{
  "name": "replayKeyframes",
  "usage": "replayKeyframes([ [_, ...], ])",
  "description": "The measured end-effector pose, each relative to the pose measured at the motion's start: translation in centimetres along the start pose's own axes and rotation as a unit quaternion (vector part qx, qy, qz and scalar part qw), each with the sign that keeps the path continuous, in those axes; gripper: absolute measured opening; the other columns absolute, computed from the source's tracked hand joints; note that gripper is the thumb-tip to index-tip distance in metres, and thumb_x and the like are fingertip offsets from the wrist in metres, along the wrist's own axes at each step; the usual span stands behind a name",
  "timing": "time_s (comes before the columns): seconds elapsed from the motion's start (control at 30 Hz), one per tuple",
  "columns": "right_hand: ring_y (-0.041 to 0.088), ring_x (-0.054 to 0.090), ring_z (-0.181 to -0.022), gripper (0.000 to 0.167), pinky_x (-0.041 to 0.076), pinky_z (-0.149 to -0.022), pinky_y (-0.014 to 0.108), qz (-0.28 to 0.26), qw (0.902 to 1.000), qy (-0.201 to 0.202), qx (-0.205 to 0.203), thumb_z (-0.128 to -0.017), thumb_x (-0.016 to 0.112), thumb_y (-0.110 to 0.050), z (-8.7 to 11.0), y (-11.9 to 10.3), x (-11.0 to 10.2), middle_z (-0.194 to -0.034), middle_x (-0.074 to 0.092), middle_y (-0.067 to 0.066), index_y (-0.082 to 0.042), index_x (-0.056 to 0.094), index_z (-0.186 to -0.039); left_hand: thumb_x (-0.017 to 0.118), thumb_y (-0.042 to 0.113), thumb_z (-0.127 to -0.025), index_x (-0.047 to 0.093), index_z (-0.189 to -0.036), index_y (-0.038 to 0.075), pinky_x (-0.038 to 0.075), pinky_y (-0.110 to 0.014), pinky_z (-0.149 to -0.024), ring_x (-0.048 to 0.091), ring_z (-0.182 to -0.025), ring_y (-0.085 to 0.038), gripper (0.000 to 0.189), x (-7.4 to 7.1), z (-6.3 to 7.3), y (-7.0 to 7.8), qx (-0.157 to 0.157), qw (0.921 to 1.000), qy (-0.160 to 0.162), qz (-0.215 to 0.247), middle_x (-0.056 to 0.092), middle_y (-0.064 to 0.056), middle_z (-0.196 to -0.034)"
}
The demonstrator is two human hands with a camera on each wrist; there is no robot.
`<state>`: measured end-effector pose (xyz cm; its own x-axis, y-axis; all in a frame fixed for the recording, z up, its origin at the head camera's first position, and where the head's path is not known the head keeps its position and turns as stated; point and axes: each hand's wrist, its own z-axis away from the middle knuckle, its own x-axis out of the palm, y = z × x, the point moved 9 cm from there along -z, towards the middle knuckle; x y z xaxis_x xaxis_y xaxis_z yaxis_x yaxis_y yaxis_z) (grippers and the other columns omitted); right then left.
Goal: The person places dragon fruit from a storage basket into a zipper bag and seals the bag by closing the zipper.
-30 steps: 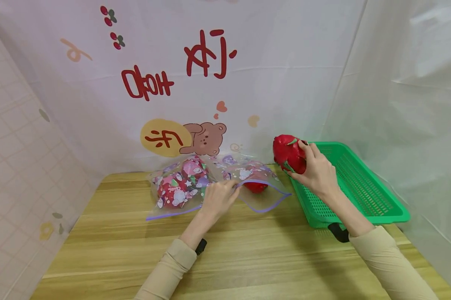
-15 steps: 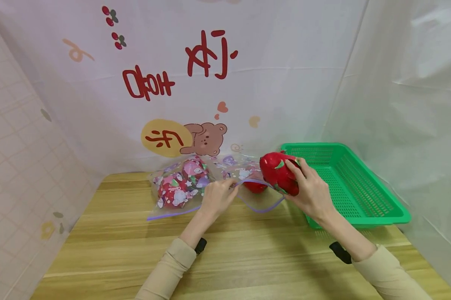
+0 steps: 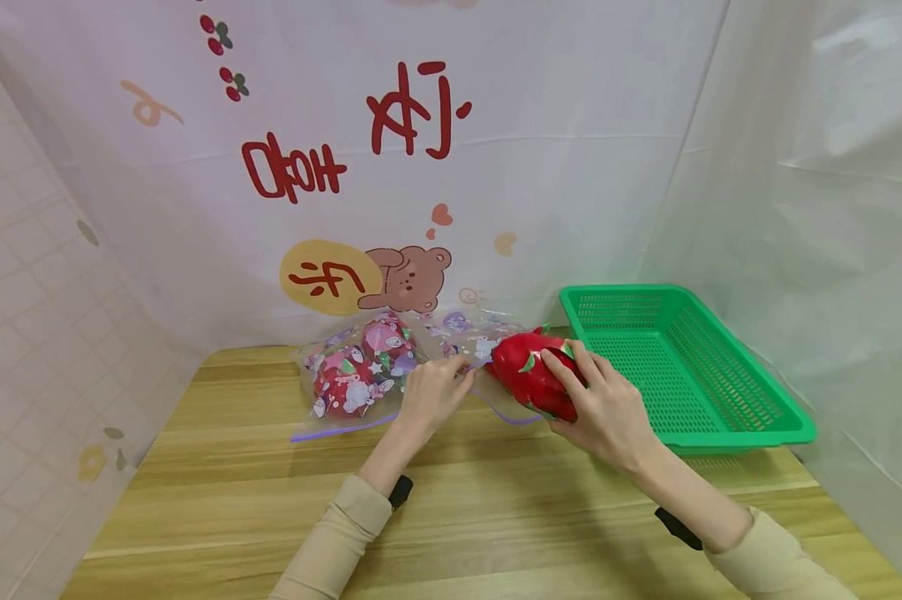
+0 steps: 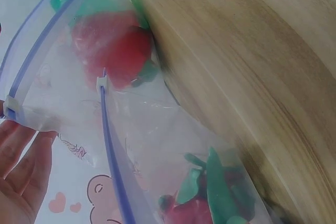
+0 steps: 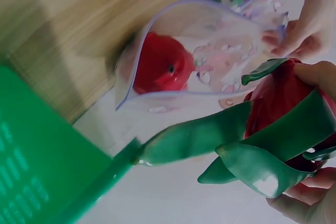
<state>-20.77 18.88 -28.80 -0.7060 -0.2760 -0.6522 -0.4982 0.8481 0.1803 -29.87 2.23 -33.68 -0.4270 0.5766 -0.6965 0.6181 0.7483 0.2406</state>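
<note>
My right hand (image 3: 608, 417) grips a red dragon fruit (image 3: 529, 375) with green scales, holding it at the mouth of a clear zip bag (image 3: 451, 323). This bag has purple edges and a cartoon print. My left hand (image 3: 430, 396) pinches one end of its opening near the white slider (image 4: 10, 104). Through the gaping mouth in the right wrist view, another dragon fruit (image 5: 160, 64) lies inside. To the left rests a second printed bag (image 3: 318, 433) with red fruits in it, its purple strip toward me. In the head view the held fruit covers the one inside the bag.
A green plastic basket (image 3: 721, 437) with slotted walls stands at the right on the wooden table (image 3: 451, 517). Behind the table hangs a white printed cloth (image 3: 556, 167), with pale sheets at both sides.
My right hand has carried the dragon fruit left and down, from beside the basket to the bag's mouth. My left hand keeps its hold on the bag's edge.
</note>
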Motion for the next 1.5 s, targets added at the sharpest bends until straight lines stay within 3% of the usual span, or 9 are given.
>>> replayKeyframes([
  [0.23,0.037,0.063,-0.092,0.092,0.057,-0.060,0.050,0.004,0.9995,-0.030,0.004,-0.041,0.093,-0.034,1.1,-1.8,0.9,-0.116,0.059,0.020,-0.013,0.058,-0.124,0.069,0.020,-0.085,0.071,-0.084,0.012,0.043,-0.021,-0.043,0.067,-0.058,-0.018,0.008,-0.2,0.1,-0.1,0.000,1.0000,0.004,0.006,0.074,0.000,-0.075],
  [0.53,0.034,0.063,-0.089,0.101,0.057,-0.058,0.047,0.000,0.9960,-0.079,0.040,-0.038,0.095,-0.036,2.9,-2.4,3.5,-0.119,0.059,0.019,-0.016,0.055,-0.129,0.070,0.020,-0.085,0.071,-0.084,0.012,0.038,-0.017,-0.042,0.063,-0.053,-0.016,0.009,-0.1,0.3,0.0,0.005,0.9999,0.010,0.007,0.074,-0.001,-0.074],
  [1.0,0.029,0.063,-0.085,0.092,0.055,-0.049,0.041,0.006,0.9944,-0.098,0.039,-0.043,0.089,-0.038,4.0,-3.2,4.8,-0.115,0.062,0.017,-0.016,0.057,-0.127,0.072,0.020,-0.083,0.071,-0.082,0.012,0.039,-0.019,-0.042,0.063,-0.052,-0.017,0.008,-0.2,0.3,-0.2,-0.004,0.9997,0.019,0.013,0.074,0.000,-0.073],
  [1.23,0.030,0.063,-0.085,0.094,0.055,-0.050,0.042,0.001,0.9904,-0.116,0.075,-0.047,0.088,-0.037,3.8,-2.4,5.2,-0.120,0.061,0.017,-0.017,0.054,-0.132,0.071,0.021,-0.084,0.071,-0.082,0.012,0.031,-0.016,-0.039,0.049,-0.044,-0.009,0.009,-0.3,0.4,0.1,0.011,0.9997,0.020,0.009,0.073,0.000,-0.071],
  [1.5,0.031,0.062,-0.086,0.090,0.055,-0.052,0.044,-0.011,0.9858,-0.125,0.112,-0.052,0.087,-0.036,3.5,-0.5,6.5,-0.116,0.059,0.017,-0.016,0.052,-0.132,0.070,0.021,-0.084,0.070,-0.081,0.013,0.034,-0.017,-0.041,0.042,-0.046,-0.006,0.009,-0.1,1.0,0.4,0.014,0.9998,0.012,0.001,0.072,0.000,-0.069],
])
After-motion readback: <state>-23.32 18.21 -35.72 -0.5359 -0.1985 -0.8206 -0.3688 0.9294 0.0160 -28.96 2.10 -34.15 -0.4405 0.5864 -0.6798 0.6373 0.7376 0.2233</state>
